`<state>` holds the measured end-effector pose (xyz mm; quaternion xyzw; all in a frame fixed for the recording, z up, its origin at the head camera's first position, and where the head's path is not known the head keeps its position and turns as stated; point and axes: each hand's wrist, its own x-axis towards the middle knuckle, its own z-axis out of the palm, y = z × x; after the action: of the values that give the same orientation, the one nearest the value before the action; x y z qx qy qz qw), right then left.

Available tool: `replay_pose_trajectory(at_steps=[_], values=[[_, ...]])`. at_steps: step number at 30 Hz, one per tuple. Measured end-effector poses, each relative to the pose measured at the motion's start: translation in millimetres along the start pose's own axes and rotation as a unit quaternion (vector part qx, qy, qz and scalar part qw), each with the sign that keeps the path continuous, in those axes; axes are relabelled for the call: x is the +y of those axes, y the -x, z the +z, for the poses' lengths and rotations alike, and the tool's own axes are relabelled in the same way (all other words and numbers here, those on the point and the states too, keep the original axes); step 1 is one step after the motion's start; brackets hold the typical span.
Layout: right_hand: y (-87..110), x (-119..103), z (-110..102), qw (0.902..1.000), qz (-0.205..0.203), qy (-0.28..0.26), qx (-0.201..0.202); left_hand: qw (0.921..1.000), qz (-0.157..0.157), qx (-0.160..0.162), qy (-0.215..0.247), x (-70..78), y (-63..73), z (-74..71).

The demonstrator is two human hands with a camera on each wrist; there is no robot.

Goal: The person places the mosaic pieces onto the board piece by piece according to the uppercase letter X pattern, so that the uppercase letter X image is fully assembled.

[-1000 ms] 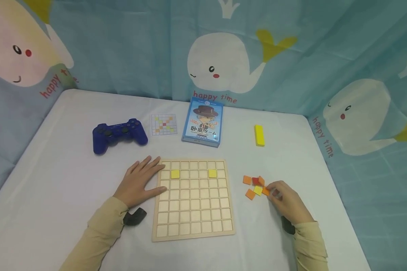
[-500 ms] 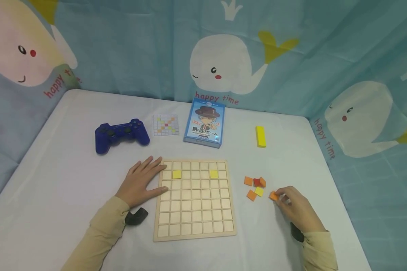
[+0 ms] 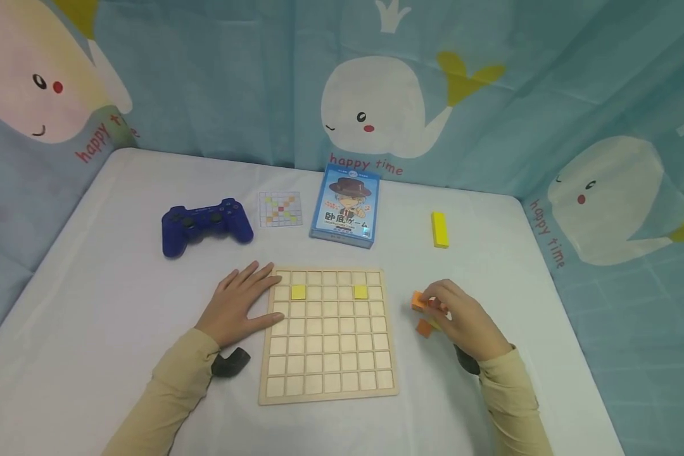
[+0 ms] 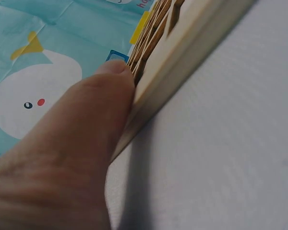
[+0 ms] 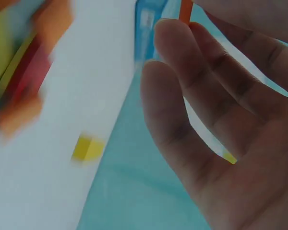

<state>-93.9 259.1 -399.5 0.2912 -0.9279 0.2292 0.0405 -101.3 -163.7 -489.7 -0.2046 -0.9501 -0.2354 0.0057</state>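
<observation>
My left hand [image 3: 234, 310] lies along the left edge of a square wooden grid board [image 3: 330, 363], fingers spread and thumb on the rim. Two yellow square tiles, one on the left [image 3: 299, 292] and one on the right [image 3: 361, 292], sit in the board's second row from the far side. Between thumb and fingertips, my right hand [image 3: 464, 320] pinches an orange tile [image 5: 186, 10], seen edge-on in the right wrist view. Below that hand lie loose tiles, among them an orange one [image 3: 424, 328] and a red one [image 5: 31, 72]; the hand partly covers them.
At the back of the white table stand a blue game controller [image 3: 208, 226], a printed pattern card [image 3: 280, 209], a blue card-game box [image 3: 346, 208] and a yellow block [image 3: 440, 230]. A whale-print curtain [image 3: 234, 82] hangs behind the table.
My right hand drew an orange tile off the pile toward the right, then came back left over the pile with the tile pinched. My left hand stays on the board.
</observation>
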Motion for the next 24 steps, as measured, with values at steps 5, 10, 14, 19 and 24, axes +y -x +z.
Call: replay_pose_trajectory(at_steps=[5,10,14,19,24], values=[[-30.7,-15.7,13.4,0.9981,-0.015,-0.017,-0.057,1.0000,-0.003,-0.006,0.003,1.1,-0.3,-0.8],[-55.4,-30.0,31.3,0.9939,-0.072,-0.010,-0.083,0.9999,-0.007,-0.015,0.002,0.7,0.1,-1.5],[-71.8,-43.5,46.0,0.9884,-0.112,-0.021,-0.100,1.0000,-0.001,-0.005,-0.001,-0.5,-0.4,-0.5],[-84.4,-57.9,62.9,0.9824,-0.135,-0.030,-0.126,1.0000,-0.002,-0.008,0.000,-0.5,-0.3,0.2],[-91.2,-67.8,77.3,0.9795,-0.129,-0.033,-0.150,0.9998,-0.007,-0.017,-0.003,-0.1,0.1,-0.1]])
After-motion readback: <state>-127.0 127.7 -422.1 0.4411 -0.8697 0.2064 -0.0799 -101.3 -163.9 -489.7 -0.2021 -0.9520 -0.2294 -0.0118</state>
